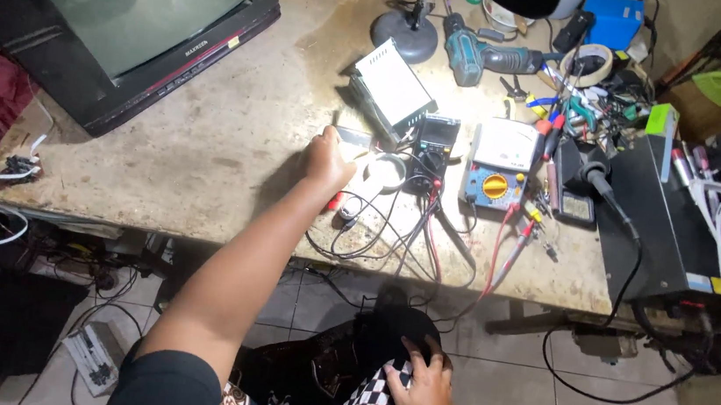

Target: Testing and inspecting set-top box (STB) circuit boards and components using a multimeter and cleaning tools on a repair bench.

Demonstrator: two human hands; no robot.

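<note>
The left hand (328, 160) closes its grip on a small bright part (353, 143) mid-bench (207, 144); the right hand (426, 392) rests released on a dark cloth (337, 359) below the bench's near edge.

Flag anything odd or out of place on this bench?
The perforated metal box sits tipped on edge against the black meter, not flat. Test leads tangle and spill over the table edge. The left hand reaches beside them; the right hand rests on the lap.

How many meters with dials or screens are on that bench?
2: a dark digital meter right of the left hand, and a white meter with a yellow dial beside it. Clutter may hide more.
</note>
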